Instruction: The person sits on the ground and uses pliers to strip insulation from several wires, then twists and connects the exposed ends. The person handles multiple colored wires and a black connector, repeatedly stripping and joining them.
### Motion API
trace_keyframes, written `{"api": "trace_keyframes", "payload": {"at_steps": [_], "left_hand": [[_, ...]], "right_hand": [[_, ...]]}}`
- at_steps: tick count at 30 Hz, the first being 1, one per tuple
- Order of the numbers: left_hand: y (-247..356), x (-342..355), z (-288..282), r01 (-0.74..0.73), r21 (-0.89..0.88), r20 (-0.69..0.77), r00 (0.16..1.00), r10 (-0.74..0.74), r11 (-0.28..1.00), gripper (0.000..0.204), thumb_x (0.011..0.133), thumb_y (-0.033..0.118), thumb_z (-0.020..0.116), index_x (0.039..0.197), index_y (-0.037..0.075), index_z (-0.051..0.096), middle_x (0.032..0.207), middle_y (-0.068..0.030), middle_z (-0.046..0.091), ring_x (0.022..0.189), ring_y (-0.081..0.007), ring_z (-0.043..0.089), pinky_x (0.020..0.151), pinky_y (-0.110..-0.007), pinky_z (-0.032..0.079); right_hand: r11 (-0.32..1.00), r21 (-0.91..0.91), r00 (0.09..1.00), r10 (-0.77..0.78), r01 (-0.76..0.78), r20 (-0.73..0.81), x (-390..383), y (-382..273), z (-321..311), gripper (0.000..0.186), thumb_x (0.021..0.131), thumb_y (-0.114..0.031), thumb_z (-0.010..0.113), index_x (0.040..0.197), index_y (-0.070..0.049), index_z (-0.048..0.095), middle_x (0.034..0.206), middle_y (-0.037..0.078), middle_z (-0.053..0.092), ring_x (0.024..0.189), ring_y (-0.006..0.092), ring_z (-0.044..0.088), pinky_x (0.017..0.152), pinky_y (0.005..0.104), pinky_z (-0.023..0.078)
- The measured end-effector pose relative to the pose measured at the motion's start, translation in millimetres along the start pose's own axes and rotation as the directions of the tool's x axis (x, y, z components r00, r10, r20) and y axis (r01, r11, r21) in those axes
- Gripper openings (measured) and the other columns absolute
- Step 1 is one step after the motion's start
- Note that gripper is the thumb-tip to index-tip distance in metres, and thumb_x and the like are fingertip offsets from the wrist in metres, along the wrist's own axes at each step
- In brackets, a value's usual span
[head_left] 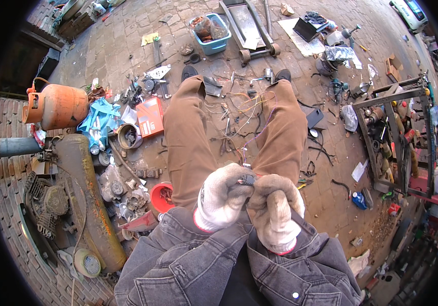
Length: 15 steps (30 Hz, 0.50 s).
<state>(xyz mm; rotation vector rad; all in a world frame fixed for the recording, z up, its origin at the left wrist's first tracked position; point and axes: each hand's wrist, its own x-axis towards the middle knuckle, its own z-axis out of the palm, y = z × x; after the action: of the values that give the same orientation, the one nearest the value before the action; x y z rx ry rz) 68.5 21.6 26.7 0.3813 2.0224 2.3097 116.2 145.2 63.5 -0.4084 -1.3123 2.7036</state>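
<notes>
Both my hands wear pale, dirt-stained knit gloves and meet in front of my lap. My left hand (223, 198) is closed, with a small dark piece (246, 179) pinched at its fingertips. Beside it my right hand (278, 213) is closed too, its fingers curled inward; what they hold is hidden. Just beyond the gloves is a small white connector (246, 165) on thin coloured wires. These wires, with a purple wire (258, 133) among them, run out onto the paving between my knees. I cannot tell whether the dark piece joins them.
Left of my legs are an orange gas cylinder (65, 107), a red-orange box (150, 117), a red bowl (162, 198) and metal parts. Ahead stand a blue bin (213, 43) and a floor jack (249, 30). To my right are a phone (315, 118) and a metal rack (426, 137).
</notes>
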Motion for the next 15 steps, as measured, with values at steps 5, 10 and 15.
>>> {"api": "trace_keyframes", "payload": {"at_steps": [5, 10, 15], "left_hand": [[-4, -5, 1, 0.005, -0.049, -0.021, 1.0, -0.006, 0.999, 0.037, 0.096, 0.03, 0.066, 0.11, -0.004, 0.062, 0.092, -0.0134, 0.065, 0.079, -0.0254, 0.063, 0.076, -0.034, 0.05], [-6, -7, -4, 0.144, -0.334, 0.04, 0.99, -0.139, 0.931, 0.051, 0.094, 0.038, 0.071, 0.119, -0.004, 0.058, 0.109, -0.0115, 0.065, 0.09, -0.0176, 0.061, 0.084, -0.032, 0.049], [-2, -3, -15, 0.396, -0.589, 0.237, 0.918, -0.317, 0.705, 0.058, 0.091, 0.04, 0.075, 0.125, -0.003, 0.055, 0.115, -0.011, 0.063, 0.098, -0.0155, 0.059, 0.088, -0.032, 0.049]], "right_hand": [[0.961, 0.182, 0.978, 0.206, -0.206, 0.019, 4, -11, -1, 0.034, 0.098, -0.025, 0.065, 0.118, 0.002, 0.063, 0.095, 0.008, 0.068, 0.079, 0.0142, 0.062, 0.07, 0.0273, 0.052], [0.925, 0.247, 0.955, 0.294, -0.29, 0.018, 10, -15, -2, 0.034, 0.098, -0.028, 0.065, 0.118, 0.001, 0.064, 0.088, 0.005, 0.066, 0.074, 0.0123, 0.06, 0.065, 0.0257, 0.05], [0.886, 0.292, 0.933, 0.337, -0.359, 0.124, 14, -16, -9, 0.047, 0.1, -0.032, 0.063, 0.128, 0.005, 0.054, 0.084, 0.001, 0.055, 0.068, 0.0085, 0.05, 0.055, 0.023, 0.043]]}}
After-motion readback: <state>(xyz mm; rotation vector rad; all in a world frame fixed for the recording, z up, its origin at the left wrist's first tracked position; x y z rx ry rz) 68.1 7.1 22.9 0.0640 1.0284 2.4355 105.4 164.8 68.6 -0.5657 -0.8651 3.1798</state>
